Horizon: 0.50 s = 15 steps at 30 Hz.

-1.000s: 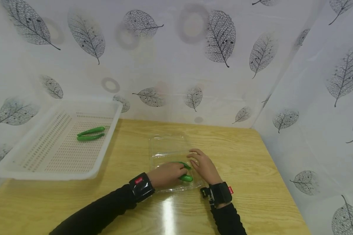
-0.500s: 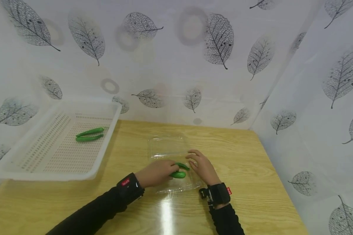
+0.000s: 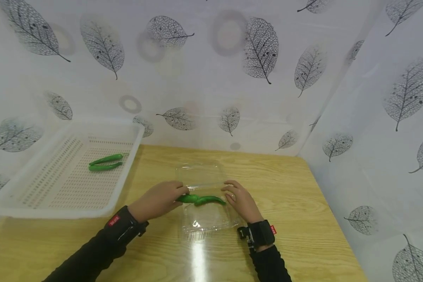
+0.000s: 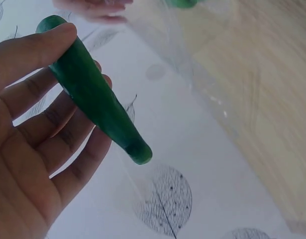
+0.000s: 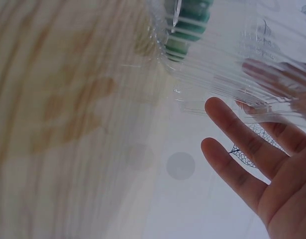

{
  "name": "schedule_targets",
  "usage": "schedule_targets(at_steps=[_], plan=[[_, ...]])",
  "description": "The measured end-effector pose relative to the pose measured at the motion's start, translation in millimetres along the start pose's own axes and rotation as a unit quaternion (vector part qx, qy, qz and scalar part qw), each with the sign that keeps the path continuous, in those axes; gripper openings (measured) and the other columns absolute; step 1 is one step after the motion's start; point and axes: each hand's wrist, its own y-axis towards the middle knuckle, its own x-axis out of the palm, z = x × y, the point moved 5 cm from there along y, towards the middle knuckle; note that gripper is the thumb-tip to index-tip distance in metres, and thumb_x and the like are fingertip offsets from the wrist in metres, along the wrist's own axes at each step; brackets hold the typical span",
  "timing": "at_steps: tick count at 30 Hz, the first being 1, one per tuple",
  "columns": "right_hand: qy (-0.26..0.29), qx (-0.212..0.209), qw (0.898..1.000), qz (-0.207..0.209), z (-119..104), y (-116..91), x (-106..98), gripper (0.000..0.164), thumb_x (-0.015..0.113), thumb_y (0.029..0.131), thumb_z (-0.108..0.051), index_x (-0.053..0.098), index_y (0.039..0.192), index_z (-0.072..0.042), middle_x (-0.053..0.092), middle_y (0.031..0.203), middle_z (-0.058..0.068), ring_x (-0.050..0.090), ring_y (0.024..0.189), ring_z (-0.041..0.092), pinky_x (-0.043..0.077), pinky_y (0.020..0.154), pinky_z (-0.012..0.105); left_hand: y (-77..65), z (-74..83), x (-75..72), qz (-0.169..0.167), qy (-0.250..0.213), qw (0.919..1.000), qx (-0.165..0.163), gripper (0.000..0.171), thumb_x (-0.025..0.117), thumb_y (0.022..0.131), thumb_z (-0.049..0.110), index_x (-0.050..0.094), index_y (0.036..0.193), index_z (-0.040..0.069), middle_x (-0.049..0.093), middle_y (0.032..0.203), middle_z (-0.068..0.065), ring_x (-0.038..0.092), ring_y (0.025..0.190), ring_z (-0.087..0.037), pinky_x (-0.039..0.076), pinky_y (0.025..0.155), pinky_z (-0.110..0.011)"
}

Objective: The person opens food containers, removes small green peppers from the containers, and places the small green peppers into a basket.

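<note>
In the head view my left hand (image 3: pixel 162 197) pinches a green chili pepper (image 3: pixel 187 198) over the left side of a clear plastic box (image 3: pixel 204 219). The left wrist view shows the pepper (image 4: pixel 95 94) between the thumb and the fingers, its narrow end pointing away from the palm. A second green chili pepper (image 3: pixel 210 199) lies in the box, its near end overlapped by the held one. My right hand (image 3: pixel 243 201) is at the box's right wall with loosely bent fingers. In the right wrist view its fingers (image 5: pixel 227 119) are beside the clear ribbed wall (image 5: pixel 222 64).
A white perforated basket (image 3: pixel 53 212) stands at the left, with two green chili peppers (image 3: pixel 105 167) in it. The box's clear lid (image 3: pixel 199 174) lies folded back on the wooden table (image 3: pixel 275 184). A leaf-patterned sheet (image 3: pixel 204 78) hangs behind.
My left hand has moved left and slightly up the view with the pepper, uncovering more of the box and the other pepper. The right hand has stayed at the box's right wall.
</note>
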Motion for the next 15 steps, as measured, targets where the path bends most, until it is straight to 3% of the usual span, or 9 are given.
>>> schedule_targets(at_steps=[15], plan=[[0.001,-0.003,1.0,0.008,1.2,-1.0,0.8,0.021,0.068,0.083,-0.005,0.069,0.104,-0.01,0.06,0.12,0.006,0.062,0.103,0.022,0.053,0.082,0.031,-38.5,-27.9,-54.9,0.058,0.014,0.9968,-0.053,0.035,0.079,0.072,0.012,0.063,0.103,0.012,0.062,0.086,0.003,0.059,0.073,-0.009,0.051,0.063,-0.026]])
